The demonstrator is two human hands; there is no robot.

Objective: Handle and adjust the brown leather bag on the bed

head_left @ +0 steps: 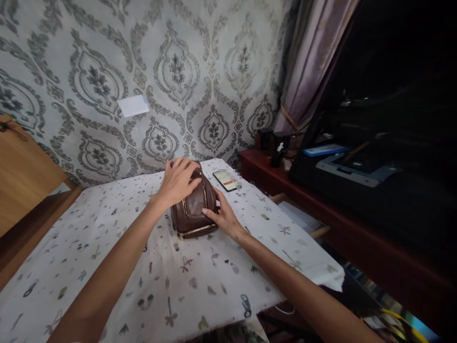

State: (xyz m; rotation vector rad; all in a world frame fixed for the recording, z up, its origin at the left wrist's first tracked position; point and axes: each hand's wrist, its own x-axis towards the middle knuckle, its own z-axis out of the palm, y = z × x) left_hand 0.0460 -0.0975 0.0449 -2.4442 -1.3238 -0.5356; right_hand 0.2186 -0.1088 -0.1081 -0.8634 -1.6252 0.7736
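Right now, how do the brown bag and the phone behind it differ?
The brown bag is bulky, leathery and stands upright; the phone is thin and lies flat, screen up. The left hand rests on the bag's top and the right hand touches its side; the phone lies untouched. Both sit on the patterned tablecloth.

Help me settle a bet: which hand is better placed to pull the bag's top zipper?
Probably the left hand: it rests on top of the brown leather bag, while the right hand braces its side.
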